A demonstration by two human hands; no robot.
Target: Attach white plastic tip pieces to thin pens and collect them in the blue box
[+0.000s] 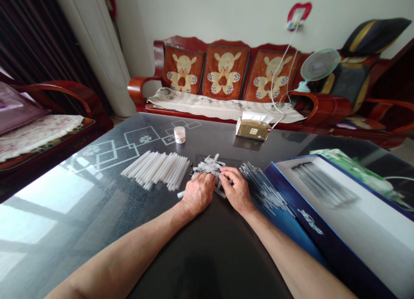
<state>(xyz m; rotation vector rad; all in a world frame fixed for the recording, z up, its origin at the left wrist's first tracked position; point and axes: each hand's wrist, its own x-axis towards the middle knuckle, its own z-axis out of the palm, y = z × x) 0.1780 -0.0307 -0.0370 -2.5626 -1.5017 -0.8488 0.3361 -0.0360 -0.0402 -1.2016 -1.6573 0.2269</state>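
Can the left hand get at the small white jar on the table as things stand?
Likely yes: the white tubes and cut pieces lie low between the left hand and the jar, so the hand could probably pass over them.

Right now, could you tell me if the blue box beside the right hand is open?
Open: the blue box shows its white inside, uncovered.

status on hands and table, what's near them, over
Left hand and right hand both on pile of white plastic pieces. White tubes laid out to left. Thin grey rods to right, beside open blue box.
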